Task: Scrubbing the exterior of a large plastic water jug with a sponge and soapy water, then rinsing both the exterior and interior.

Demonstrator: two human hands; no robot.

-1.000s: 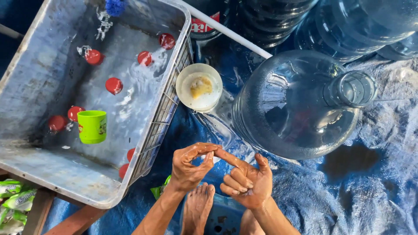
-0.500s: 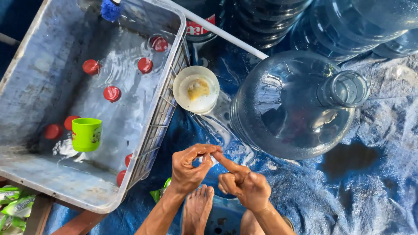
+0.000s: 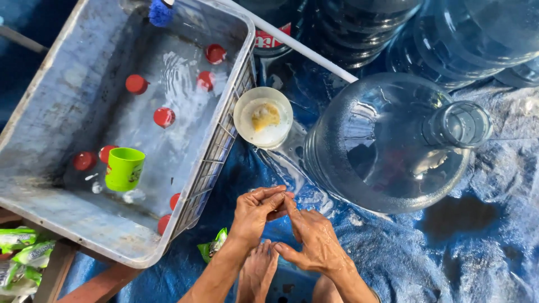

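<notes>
Wet hands point(image 3: 286, 224) together (beside jug point(image 3: 393, 140))

Your left hand point(image 3: 255, 213) and right hand point(image 3: 314, 235) press together at the fingertips, so you cannot tell whether anything small sits between them. Your forearms run off the bottom edge, and your bare foot point(image 3: 257, 272) is partly covered by them. The grey tub point(image 3: 219, 151) is cut at the top and left edges; a blue brush point(image 3: 161, 12) at its top rim shows only its bristle end. The white pipe point(image 3: 303, 50) leaves at the top. The large bottles point(image 3: 477, 33) behind are cropped, and what lies in the small white bowl point(image 3: 263, 116) is too blurred to name. Green packets point(image 3: 22, 247) are clipped at the left.
</notes>
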